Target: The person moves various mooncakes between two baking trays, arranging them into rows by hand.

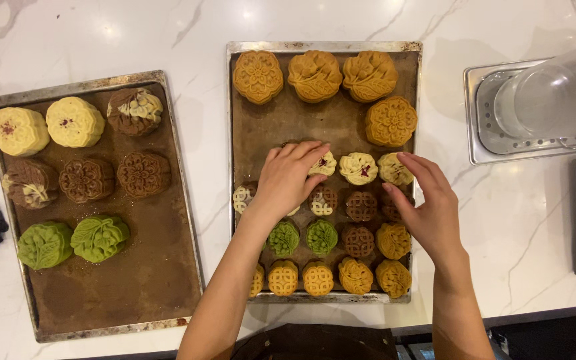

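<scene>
Mooncakes: small moulded mooncakes (359,167) in cream, brown, green and golden rows fill the near half of the middle baking tray (251,133); four larger golden ones sit at its far end.
Hands: left hand (288,179) lies cupped over cakes in the cream row; right hand (430,207) is open, fingers loosely spread, at that row's right end.
Surface: white marbled desk (521,220); second tray (148,287) to the left carries bigger cakes.
Hidden: cakes beneath the left palm; whether it grips one, cannot tell.

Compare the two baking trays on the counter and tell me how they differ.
The left tray holds only large moulded cakes, in yellow, brown and green; the right tray has large golden cakes along its top and many small ones below. The left tray's lower half is bare; the right tray's lower half is packed. The left hand and right hand are over the right tray only. Both are worn metal rectangles.
</scene>
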